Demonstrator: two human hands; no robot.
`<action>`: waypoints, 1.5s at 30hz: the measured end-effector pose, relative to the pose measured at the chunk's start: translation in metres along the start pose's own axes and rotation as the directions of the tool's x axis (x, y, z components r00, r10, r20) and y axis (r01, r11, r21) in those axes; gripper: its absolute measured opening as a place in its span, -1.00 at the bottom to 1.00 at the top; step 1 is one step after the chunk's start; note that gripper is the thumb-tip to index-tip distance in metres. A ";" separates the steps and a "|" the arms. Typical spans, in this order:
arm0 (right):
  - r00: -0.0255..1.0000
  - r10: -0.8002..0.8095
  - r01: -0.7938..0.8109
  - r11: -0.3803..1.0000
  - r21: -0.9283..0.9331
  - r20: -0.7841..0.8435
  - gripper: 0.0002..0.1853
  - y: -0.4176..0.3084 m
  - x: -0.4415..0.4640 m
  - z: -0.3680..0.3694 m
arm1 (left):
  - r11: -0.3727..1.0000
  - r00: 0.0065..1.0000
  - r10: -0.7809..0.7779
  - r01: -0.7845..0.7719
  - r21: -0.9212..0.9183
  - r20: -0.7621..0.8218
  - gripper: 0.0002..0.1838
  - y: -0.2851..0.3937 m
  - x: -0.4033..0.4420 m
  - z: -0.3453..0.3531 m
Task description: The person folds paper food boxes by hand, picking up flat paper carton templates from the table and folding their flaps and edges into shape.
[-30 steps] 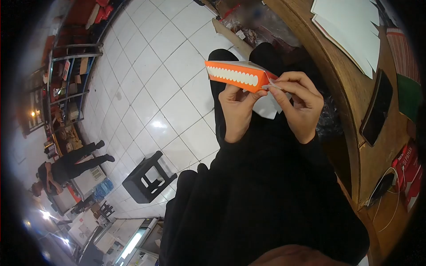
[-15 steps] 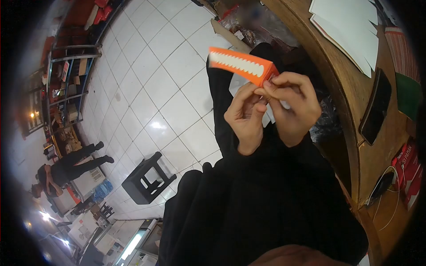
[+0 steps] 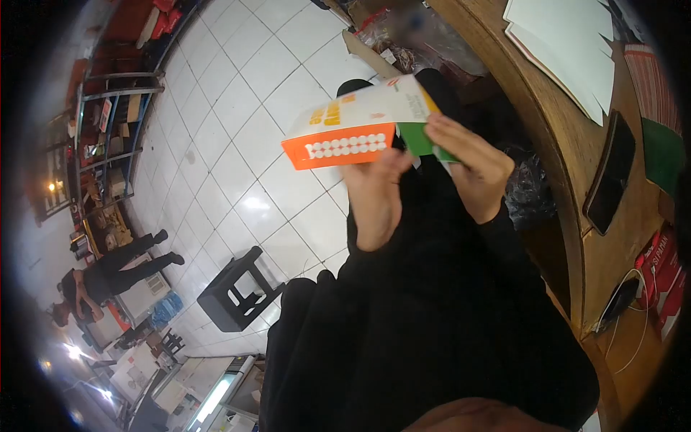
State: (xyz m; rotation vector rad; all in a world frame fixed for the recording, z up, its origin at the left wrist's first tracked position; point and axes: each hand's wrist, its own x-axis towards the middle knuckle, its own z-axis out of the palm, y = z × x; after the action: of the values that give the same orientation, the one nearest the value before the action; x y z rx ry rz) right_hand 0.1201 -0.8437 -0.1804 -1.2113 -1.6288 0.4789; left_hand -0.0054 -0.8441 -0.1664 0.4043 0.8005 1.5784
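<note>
At far left: metal rack [image 3: 122, 91], loaded, contents too small to itemise; below it, a person [image 3: 108, 273] in dark clothing, well apart from the work.

Left of centre: black stool [image 3: 219, 302], on white tiled floor [image 3: 252, 169].

Centre: carton [image 3: 353, 119], white with yellow print, held tilted in the air above the lap. Just changed: half a second ago it stood with its orange side [image 3: 345, 149] foremost and both hands met at one corner; now the broad printed face is turned up, a green end panel [image 3: 414, 138] shows and the hands have parted. For the work in hand this seems to shift attention from the orange side to that end.

Left hand [image 3: 374, 198]: under the carton, thumb near the lower edge; fingers hidden, closure cannot be told.

Right hand [image 3: 471, 162]: fingers bent and closed on the green end, thumb mostly out of sight.

Right: wooden worktop [image 3: 568, 169], bearing white sheets [image 3: 565, 54], a dark flat slab [image 3: 610, 176], a striped stack [image 3: 651, 90], and a red package [image 3: 661, 266] beside a white cord [image 3: 646, 302].

Count, left to right: rack, one; person, one; stool, one; carton, one; hands, two; slab, one; sheets, several, number not legible.
</note>
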 end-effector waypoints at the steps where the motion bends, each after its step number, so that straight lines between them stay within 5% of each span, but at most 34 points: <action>1: 0.996 -0.036 0.037 0.999 -0.008 0.086 -0.72 -0.003 0.004 -0.003 | 0.992 0.998 -0.059 0.059 0.108 -0.004 -0.59 -0.003 0.000 0.000; 4: 0.984 0.008 -0.023 0.996 0.084 0.176 -0.74 -0.008 0.008 -0.011 | 0.944 0.994 -0.105 0.107 0.312 -0.022 -0.68 0.003 0.011 -0.004; 6: 0.986 0.050 -0.067 0.993 0.102 0.161 -0.75 -0.009 0.007 -0.025 | 0.953 0.996 -0.089 0.086 0.292 -0.005 -0.73 -0.001 0.009 -0.013; 7: 0.985 0.091 -0.109 0.987 0.120 0.146 -0.77 -0.008 0.007 -0.029 | 0.906 1.000 0.004 -0.007 0.423 0.007 -0.72 -0.002 0.007 -0.016; 8: 0.989 0.147 -0.144 0.983 0.113 -0.019 -0.81 -0.005 0.003 -0.027 | 0.834 0.995 0.093 -0.097 0.544 0.033 -0.71 -0.003 0.005 -0.017; 10: 0.843 0.497 -0.437 0.856 0.277 -0.206 -0.83 -0.016 0.007 -0.020 | 0.803 0.985 0.171 -0.136 0.581 -0.005 -0.70 -0.011 -0.001 -0.009; 12: 0.956 0.209 -0.191 0.976 0.105 -0.207 -0.79 -0.007 0.003 -0.014 | 0.923 0.986 0.136 -0.090 0.375 -0.098 -0.74 -0.024 -0.007 0.000; 14: 0.978 0.154 -0.131 0.978 0.162 -0.141 -0.74 -0.012 0.001 -0.014 | 0.944 0.988 0.100 -0.058 0.326 -0.115 -0.75 -0.025 -0.008 0.003; 18: 0.999 0.025 -0.028 0.997 -0.078 -0.042 -0.64 -0.012 0.002 -0.017 | 0.992 0.995 -0.022 0.033 0.120 -0.096 -0.76 -0.013 -0.001 0.009; 20: 0.986 -0.161 0.153 0.968 -0.201 -0.028 -0.65 0.000 0.002 -0.021 | 0.992 0.991 -0.079 0.089 0.090 -0.110 -0.73 -0.009 -0.002 0.014; 24: 0.990 0.054 -0.051 0.998 0.031 -0.133 -0.73 -0.006 0.006 -0.030 | 0.980 0.992 0.046 -0.022 0.199 -0.115 -0.67 -0.016 -0.006 0.012; 28: 0.977 -0.083 0.070 0.995 -0.072 -0.196 -0.78 -0.009 0.009 -0.024 | 0.938 0.979 0.194 -0.165 0.306 -0.067 -0.62 -0.025 -0.005 0.006; 32: 0.976 0.066 -0.060 0.998 0.032 -0.207 -0.81 -0.016 0.004 -0.022 | 0.928 0.986 0.164 -0.144 0.343 -0.030 -0.60 -0.027 -0.003 -0.001; 36: 0.976 -0.040 0.032 0.999 -0.044 -0.212 -0.81 -0.009 0.004 -0.017 | 0.974 0.980 0.126 -0.094 0.205 -0.151 -0.61 -0.023 -0.004 0.010; 38: 0.951 0.174 -0.168 0.985 0.045 -0.255 -0.84 -0.008 0.000 -0.016 | 0.980 0.983 0.084 -0.051 0.193 -0.166 -0.61 -0.025 -0.005 0.007; 39: 0.952 0.173 -0.167 0.985 0.046 -0.252 -0.84 -0.009 0.003 -0.017 | 0.961 0.985 0.132 -0.099 0.260 -0.114 -0.64 -0.031 -0.006 0.001; 41: 0.863 0.477 -0.331 0.783 0.527 -0.166 -0.87 -0.014 0.009 -0.018 | 0.934 0.983 0.172 -0.144 0.326 -0.058 -0.68 -0.038 -0.009 -0.014; 45: 0.884 0.444 -0.331 0.815 0.475 -0.147 -0.88 -0.016 0.005 -0.013 | 0.712 0.942 0.170 -0.320 0.625 0.289 -0.62 -0.042 -0.010 -0.032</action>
State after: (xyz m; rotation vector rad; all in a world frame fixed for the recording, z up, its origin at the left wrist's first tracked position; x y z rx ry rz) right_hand 0.1241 -0.8493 -0.1603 -1.1996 -0.9743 0.8658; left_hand 0.0051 -0.8621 -0.2158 1.2338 1.1737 1.4092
